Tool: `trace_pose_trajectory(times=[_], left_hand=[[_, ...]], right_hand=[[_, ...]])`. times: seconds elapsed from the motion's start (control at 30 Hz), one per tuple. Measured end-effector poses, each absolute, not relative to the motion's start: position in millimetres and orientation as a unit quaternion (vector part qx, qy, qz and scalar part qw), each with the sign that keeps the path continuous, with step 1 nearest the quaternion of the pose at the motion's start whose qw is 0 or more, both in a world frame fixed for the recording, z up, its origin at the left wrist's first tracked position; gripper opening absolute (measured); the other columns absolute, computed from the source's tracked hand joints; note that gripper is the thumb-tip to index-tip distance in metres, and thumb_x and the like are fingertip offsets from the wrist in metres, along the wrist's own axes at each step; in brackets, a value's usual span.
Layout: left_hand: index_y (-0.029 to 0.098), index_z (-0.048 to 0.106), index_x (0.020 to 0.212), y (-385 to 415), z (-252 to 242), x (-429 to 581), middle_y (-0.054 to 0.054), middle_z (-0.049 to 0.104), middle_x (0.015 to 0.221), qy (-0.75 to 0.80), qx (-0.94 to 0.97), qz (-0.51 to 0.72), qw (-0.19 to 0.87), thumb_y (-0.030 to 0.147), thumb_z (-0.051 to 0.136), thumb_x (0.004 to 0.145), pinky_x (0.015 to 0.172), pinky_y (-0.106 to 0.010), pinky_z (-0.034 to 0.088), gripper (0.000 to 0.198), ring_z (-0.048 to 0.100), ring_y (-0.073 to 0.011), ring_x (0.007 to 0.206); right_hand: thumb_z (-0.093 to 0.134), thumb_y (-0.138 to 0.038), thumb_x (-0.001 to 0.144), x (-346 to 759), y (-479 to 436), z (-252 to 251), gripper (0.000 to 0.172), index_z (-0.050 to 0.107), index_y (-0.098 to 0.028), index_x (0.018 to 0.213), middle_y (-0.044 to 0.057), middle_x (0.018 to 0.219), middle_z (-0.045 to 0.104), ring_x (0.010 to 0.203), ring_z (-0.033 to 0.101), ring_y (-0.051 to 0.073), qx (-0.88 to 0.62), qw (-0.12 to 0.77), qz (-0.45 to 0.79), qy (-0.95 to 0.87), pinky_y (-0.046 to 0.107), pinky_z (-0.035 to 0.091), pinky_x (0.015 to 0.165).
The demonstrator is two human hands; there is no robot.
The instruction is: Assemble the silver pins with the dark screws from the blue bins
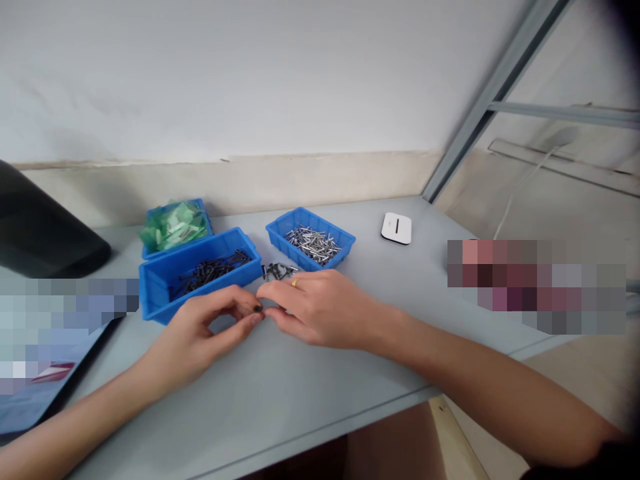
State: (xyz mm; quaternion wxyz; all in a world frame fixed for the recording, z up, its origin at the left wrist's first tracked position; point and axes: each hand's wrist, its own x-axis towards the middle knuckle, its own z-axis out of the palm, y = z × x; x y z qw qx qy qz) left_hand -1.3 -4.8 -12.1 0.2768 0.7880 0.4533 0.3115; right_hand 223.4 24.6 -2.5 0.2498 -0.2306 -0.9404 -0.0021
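My left hand rests on the grey table with thumb and fingers pinched on a small black screw. My right hand, a ring on one finger, meets it fingertip to fingertip, pinched on something I cannot make out. Just behind the fingers lies a small pile of assembled dark and silver parts. A blue bin of black screws stands behind my left hand. Behind my right hand stands a smaller blue bin of silver pins.
A third blue bin with green plastic bags stands at the back left. A small white device lies at the back right. A black object sits at the far left. The table's front edge runs diagonally below my forearms.
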Motion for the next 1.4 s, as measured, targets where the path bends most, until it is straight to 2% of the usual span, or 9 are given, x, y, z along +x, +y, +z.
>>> trace_pose_trajectory(times=[0.17,0.4,0.57,0.63,0.93,1.17,1.4], left_hand=[[0.022,0.068,0.082,-3.6,-9.8,-0.2,0.002,0.069,0.073,0.451,0.799,0.295,0.267,0.030,0.057,0.089,0.061,-0.022,0.051,0.016,0.065,-0.0169,0.072],[0.023,0.070,0.088,-4.1,-7.4,-0.5,0.001,0.073,0.081,0.466,0.785,0.289,0.288,0.032,0.058,0.089,0.064,-0.022,0.052,0.016,0.065,-0.0161,0.073],[0.023,0.073,0.087,-4.0,-6.0,-1.3,0.001,0.072,0.082,0.460,0.770,0.284,0.339,0.034,0.058,0.090,0.065,-0.023,0.054,0.018,0.066,-0.0161,0.074],[0.023,0.073,0.085,-3.7,-5.3,-1.3,0.001,0.072,0.081,0.459,0.761,0.285,0.358,0.034,0.059,0.090,0.064,-0.022,0.054,0.018,0.065,-0.0161,0.073],[0.022,0.072,0.078,-3.2,-5.7,0.4,0.001,0.068,0.073,0.454,0.747,0.291,0.390,0.034,0.060,0.088,0.060,-0.023,0.053,0.020,0.062,-0.0148,0.065],[0.022,0.074,0.082,-2.6,-7.8,-0.6,0.001,0.068,0.073,0.451,0.742,0.294,0.400,0.031,0.063,0.088,0.060,-0.021,0.051,0.015,0.061,-0.0143,0.067],[0.022,0.073,0.081,-2.0,-9.1,-0.8,0.000,0.069,0.073,0.451,0.742,0.293,0.400,0.032,0.062,0.088,0.061,-0.021,0.051,0.017,0.061,-0.0148,0.066]], right_hand=[[0.040,-0.024,0.100,224.1,24.2,-3.7,0.021,0.057,-0.018,0.111,-0.001,0.083,0.068,0.072,0.062,0.012,-0.208,0.252,-0.019,-0.945,0.027,0.033,0.058],[0.040,-0.016,0.098,224.9,26.2,-5.7,0.018,0.058,-0.017,0.101,-0.001,0.078,0.065,0.069,0.059,0.011,-0.192,0.242,-0.056,-0.950,0.026,0.035,0.059],[0.039,-0.014,0.098,225.9,26.7,-5.9,0.027,0.053,-0.018,0.120,-0.003,0.077,0.064,0.067,0.056,0.011,-0.176,0.264,-0.059,-0.947,0.026,0.034,0.057],[0.037,-0.014,0.098,226.1,27.1,-5.7,0.030,0.053,-0.019,0.123,-0.003,0.076,0.062,0.066,0.054,0.011,-0.169,0.263,-0.065,-0.948,0.026,0.032,0.056],[0.040,-0.014,0.097,226.2,26.7,-4.3,0.027,0.057,-0.020,0.117,-0.003,0.074,0.059,0.062,0.050,0.011,-0.167,0.242,-0.067,-0.953,0.026,0.031,0.054],[0.041,-0.015,0.096,226.3,26.6,-3.3,0.019,0.060,-0.020,0.100,-0.004,0.070,0.057,0.060,0.049,0.010,-0.169,0.246,-0.057,-0.953,0.026,0.030,0.054],[0.041,-0.018,0.098,226.3,26.4,-3.2,0.020,0.060,-0.019,0.104,-0.003,0.072,0.061,0.064,0.053,0.010,-0.175,0.235,-0.043,-0.955,0.025,0.031,0.056]])
